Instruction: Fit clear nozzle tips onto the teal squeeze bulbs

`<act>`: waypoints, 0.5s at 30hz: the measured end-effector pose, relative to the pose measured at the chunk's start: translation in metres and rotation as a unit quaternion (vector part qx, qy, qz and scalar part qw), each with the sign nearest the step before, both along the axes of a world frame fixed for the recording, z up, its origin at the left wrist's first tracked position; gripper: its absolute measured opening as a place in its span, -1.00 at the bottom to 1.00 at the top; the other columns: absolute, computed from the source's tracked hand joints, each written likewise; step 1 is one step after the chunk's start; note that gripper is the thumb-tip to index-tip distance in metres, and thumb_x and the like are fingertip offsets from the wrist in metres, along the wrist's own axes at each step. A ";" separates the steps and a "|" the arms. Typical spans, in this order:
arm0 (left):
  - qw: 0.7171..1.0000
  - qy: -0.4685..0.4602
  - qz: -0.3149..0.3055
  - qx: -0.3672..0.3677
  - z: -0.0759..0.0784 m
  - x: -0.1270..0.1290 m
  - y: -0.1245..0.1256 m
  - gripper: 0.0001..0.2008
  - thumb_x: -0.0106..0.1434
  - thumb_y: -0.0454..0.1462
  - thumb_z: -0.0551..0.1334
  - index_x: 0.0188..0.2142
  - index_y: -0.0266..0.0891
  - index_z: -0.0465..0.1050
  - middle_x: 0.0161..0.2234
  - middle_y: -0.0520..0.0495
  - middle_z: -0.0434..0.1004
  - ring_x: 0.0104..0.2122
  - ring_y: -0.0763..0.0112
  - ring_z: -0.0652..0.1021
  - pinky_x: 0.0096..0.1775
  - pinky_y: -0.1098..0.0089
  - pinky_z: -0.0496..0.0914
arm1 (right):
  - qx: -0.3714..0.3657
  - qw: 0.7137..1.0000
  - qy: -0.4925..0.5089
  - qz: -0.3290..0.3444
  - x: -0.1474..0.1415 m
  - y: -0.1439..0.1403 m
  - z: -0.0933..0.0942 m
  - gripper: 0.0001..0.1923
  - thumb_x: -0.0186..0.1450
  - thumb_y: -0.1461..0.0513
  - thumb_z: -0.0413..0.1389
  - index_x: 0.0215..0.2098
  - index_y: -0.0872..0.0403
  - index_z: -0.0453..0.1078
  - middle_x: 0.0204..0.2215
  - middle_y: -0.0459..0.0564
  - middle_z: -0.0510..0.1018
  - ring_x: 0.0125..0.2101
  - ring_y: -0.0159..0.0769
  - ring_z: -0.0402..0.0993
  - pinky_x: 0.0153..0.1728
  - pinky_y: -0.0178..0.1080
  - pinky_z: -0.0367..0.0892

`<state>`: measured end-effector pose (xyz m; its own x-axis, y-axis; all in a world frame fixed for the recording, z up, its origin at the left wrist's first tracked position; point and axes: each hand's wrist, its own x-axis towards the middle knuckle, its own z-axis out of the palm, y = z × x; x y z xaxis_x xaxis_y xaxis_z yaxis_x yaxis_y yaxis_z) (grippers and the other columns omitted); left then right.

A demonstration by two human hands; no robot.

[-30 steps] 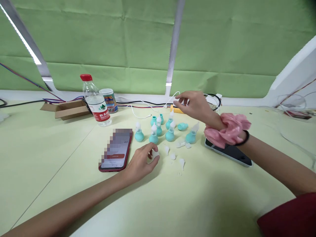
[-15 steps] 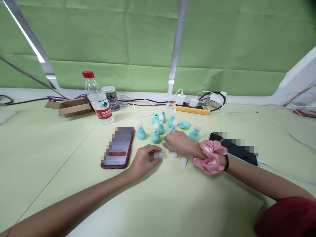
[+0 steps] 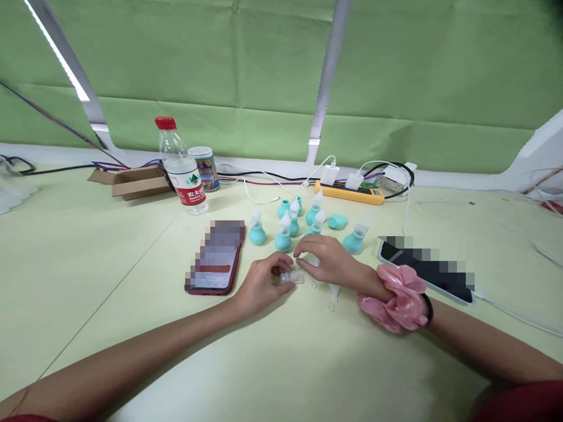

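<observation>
My left hand [image 3: 264, 282] pinches a short clear plastic tube [image 3: 292, 277] between thumb and fingers, just above the table. Close on its right, my right hand [image 3: 325, 258] is curled with thumb and forefinger brought together near the tube; anything between them is too small to make out. Partly under the right hand lie a white pointed nozzle [image 3: 335, 291] and a small clear ring [image 3: 331, 306]. Behind the hands stand several teal squeeze bulbs, among them one bulb [image 3: 257, 234] with a clear neck and white tip. A bare teal bulb [image 3: 338, 221] lies on its side.
A red-cased phone [image 3: 215, 258] lies left of my hands, another phone [image 3: 426, 272] on the right with a cable. Farther back are a water bottle [image 3: 188, 181], a can [image 3: 206, 167], an open cardboard box [image 3: 143, 183] and a yellow power strip [image 3: 349, 193] with chargers.
My right hand has lifted from the small parts on the table and turned its fingertips toward the clear tube. My left hand keeps hold of the tube. The view has shifted slightly.
</observation>
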<state>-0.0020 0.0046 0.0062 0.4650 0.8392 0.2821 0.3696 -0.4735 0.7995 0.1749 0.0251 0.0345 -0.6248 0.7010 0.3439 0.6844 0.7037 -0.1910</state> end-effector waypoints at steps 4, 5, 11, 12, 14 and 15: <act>1.000 -0.006 0.000 -0.008 0.001 0.000 -0.001 -0.72 -0.03 -0.38 0.24 -0.29 -0.23 0.24 -0.40 0.03 0.45 -0.41 0.46 0.44 -0.35 0.47 0.32 | -0.026 0.975 0.194 0.101 0.004 -0.011 -0.015 -0.88 0.15 0.30 0.04 -0.36 0.08 0.40 -0.48 -0.03 0.52 -0.45 -0.38 0.41 -0.44 -0.34 0.32; 1.000 -0.007 0.003 -0.009 0.001 0.000 -0.001 -0.70 -0.03 -0.38 0.24 -0.28 -0.22 0.22 -0.41 0.03 0.46 -0.42 0.47 0.43 -0.36 0.46 0.31 | -0.038 0.970 0.212 0.109 0.004 -0.013 -0.017 -0.89 0.15 0.29 0.05 -0.37 0.07 0.41 -0.49 -0.03 0.52 -0.46 -0.39 0.42 -0.46 -0.34 0.33; 1.000 -0.008 0.005 -0.017 0.002 0.001 -0.001 -0.71 -0.03 -0.38 0.24 -0.31 -0.21 0.19 -0.41 0.02 0.47 -0.42 0.45 0.44 -0.36 0.45 0.31 | -0.105 0.945 0.298 0.090 0.003 -0.016 -0.026 -0.91 0.11 0.26 0.10 -0.43 0.05 0.46 -0.48 -0.03 0.55 -0.44 -0.34 0.47 -0.43 -0.28 0.40; 1.000 -0.007 0.005 -0.018 0.002 0.000 -0.001 -0.71 -0.03 -0.38 0.23 -0.30 -0.21 0.19 -0.41 0.02 0.47 -0.42 0.45 0.44 -0.36 0.45 0.31 | -0.113 0.943 0.301 0.090 0.003 -0.016 -0.027 -0.90 0.11 0.26 0.11 -0.42 0.05 0.46 -0.48 -0.03 0.56 -0.44 -0.33 0.47 -0.42 -0.27 0.40; 1.000 -0.007 0.006 -0.017 0.001 0.000 -0.001 -0.71 -0.03 -0.38 0.23 -0.30 -0.21 0.19 -0.42 0.03 0.46 -0.41 0.45 0.45 -0.36 0.45 0.31 | -0.117 0.943 0.299 0.088 0.003 -0.016 -0.028 -0.90 0.10 0.26 0.11 -0.41 0.04 0.47 -0.48 -0.03 0.56 -0.43 -0.32 0.47 -0.41 -0.26 0.40; 1.000 -0.007 0.006 -0.017 0.001 0.000 -0.001 -0.71 -0.03 -0.38 0.23 -0.30 -0.21 0.19 -0.42 0.03 0.46 -0.41 0.45 0.45 -0.36 0.45 0.31 | -0.114 0.945 0.293 0.088 0.003 -0.016 -0.028 -0.90 0.10 0.27 0.11 -0.41 0.05 0.47 -0.48 -0.02 0.56 -0.43 -0.32 0.47 -0.41 -0.26 0.40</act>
<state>-0.0019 0.0039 0.0074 0.4510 0.8538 0.2602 0.3640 -0.4421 0.8198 0.1783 0.0091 0.0060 -0.4868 0.7021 0.5197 0.2904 0.6912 -0.6617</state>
